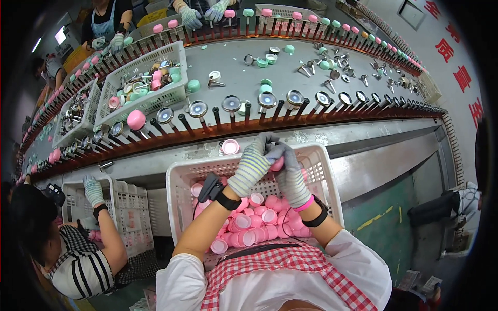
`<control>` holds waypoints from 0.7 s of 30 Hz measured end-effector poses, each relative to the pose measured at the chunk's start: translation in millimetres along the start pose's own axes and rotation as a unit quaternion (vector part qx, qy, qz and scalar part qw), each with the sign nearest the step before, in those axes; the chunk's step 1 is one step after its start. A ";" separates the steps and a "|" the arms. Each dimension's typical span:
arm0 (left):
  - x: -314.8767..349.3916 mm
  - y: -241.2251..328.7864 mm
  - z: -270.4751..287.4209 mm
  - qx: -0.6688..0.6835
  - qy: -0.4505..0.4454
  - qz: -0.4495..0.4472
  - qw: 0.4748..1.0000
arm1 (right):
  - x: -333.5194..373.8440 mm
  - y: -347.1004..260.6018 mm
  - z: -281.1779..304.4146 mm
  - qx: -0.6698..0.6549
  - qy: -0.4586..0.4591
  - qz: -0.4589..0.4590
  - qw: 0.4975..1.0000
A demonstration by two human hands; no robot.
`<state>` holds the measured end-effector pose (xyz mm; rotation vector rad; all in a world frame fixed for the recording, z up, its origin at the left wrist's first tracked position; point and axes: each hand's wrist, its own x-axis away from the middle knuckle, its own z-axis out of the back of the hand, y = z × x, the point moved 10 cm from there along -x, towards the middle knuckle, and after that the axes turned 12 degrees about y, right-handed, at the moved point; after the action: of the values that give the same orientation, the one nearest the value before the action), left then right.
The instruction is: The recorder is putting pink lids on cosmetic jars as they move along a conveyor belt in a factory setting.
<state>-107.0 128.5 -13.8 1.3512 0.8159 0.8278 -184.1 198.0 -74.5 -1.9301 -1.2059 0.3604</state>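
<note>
Holding 1 pink cap [277, 164] between both gloved hands, left hand [252, 167] & right hand [288, 173] pressed together on it above the white basket [324, 171] of pink caps [249, 223]; best to grip by the rim w/ fingertips, keeping it over the basket in case it slips

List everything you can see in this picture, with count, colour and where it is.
pink caps: many, pink, heaped in the near basket
near basket: one, white, in front of the person
single cap: one, pink, on the grey ledge
conveyor rack: one, brown with black pegs, curving across the middle
round mirrors: many, silver-rimmed, on the pegs
far basket: one, white, on the grey table, holding mixed pink and green parts
co-worker: one, striped top, lower left
left hand: striped glove, at the pink piece
right hand: grey glove, grip on the pink piece
</note>
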 end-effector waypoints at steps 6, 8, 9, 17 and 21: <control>-15.6 -2.4 -2.4 0.151 0.020 0.050 0.987 | -18.0 -68.3 -18.8 0.390 0.026 0.219 0.894; -31.6 -15.2 1.6 0.175 0.013 0.068 0.982 | -40.9 -128.8 -30.5 0.473 0.054 0.375 0.795; -42.3 -31.0 7.9 0.143 0.012 0.045 0.989 | -52.7 -157.7 -44.7 0.567 0.073 0.470 0.673; -90.8 -68.2 -12.9 -0.049 -0.004 -0.070 0.996 | -140.4 -120.7 -83.3 0.743 -0.193 0.299 0.567; -105.6 -57.0 -19.0 -0.146 -0.012 -0.085 0.985 | -128.0 -94.4 -108.7 0.814 -0.216 0.292 0.454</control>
<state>-172.9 42.9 -69.4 1.0156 0.7479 0.7618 -240.4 56.7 43.7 -0.2825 0.0788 1.6678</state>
